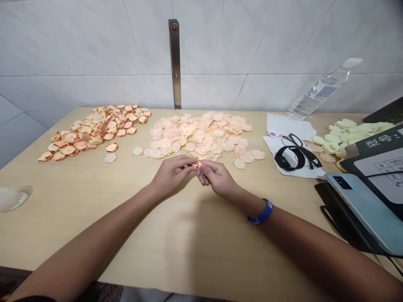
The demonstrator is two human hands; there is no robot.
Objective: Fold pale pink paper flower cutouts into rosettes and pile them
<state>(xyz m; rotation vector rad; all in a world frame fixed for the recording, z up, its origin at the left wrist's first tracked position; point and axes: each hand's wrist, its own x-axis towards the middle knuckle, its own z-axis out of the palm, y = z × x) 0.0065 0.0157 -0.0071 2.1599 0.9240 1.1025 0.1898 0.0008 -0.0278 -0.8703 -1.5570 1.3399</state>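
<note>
My left hand and my right hand meet at the middle of the table, fingertips together. Pinched between them is a small scalloped disc, yellowish with red at the edge and mostly covered by my fingers. Just beyond my hands spreads a heap of pale pink scalloped discs. Off to the left lies a pile of red-edged scalloped discs. A single red-edged disc and a pale disc rest apart from that pile.
On the right are glasses and a black smart band on white paper, a water bottle, pale green discs, and a phone on a dark object. A clear container stands at the left edge. A tiled wall backs the table.
</note>
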